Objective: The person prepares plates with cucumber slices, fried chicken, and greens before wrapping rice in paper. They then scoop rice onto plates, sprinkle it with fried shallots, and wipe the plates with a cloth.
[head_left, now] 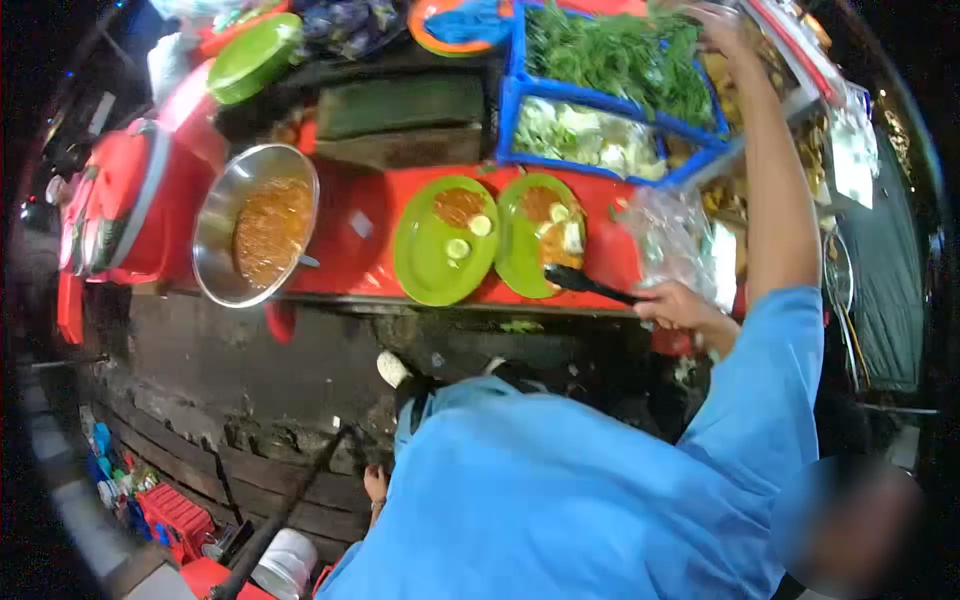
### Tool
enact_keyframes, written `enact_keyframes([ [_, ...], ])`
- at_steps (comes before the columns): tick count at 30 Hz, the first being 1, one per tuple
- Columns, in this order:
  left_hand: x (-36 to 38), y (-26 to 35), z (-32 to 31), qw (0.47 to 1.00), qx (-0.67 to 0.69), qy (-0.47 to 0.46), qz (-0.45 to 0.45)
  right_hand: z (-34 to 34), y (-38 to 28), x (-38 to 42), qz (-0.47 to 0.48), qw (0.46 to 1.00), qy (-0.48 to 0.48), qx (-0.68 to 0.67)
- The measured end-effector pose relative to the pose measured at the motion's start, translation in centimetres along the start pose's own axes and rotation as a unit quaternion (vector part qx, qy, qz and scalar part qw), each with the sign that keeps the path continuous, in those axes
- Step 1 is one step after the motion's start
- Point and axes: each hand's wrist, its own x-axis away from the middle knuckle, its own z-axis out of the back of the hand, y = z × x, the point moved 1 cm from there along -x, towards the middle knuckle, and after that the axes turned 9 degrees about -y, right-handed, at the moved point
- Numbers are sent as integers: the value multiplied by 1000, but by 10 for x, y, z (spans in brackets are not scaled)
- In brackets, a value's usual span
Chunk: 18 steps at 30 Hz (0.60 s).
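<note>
My right hand (675, 305) grips black tongs (605, 290), whose dark tip lies at the edge of the nearer-right green plate (515, 265). Red-orange food (540, 203) and pale slices (572, 238) lie on this plate. Beside it, another green plate (425, 255) carries similar food and two pale round pieces. My left arm stretches over the right forearm toward the leafy greens (615, 60) in a blue crate. My left hand (715, 28) is at the crate's far right edge, blurred, so its fingers cannot be made out.
A steel bowl (215, 245) of orange-red food stands at left on the red table (350, 215). Chopped pale vegetables (585, 138) fill a lower blue crate. Plastic bags (675, 235) lie near my right hand. Another person's hand (375, 485) appears lower left. A white bucket (288, 560) stands below.
</note>
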Motion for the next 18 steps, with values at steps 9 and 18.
enact_keyframes([
  [9,-94,41,126,977,181,-46,-107,22,-112,10,-14,986,125,-108],
  [18,-188,13,253,993,55,-59,-84,-74,-64,20,44,953,-12,-298],
])
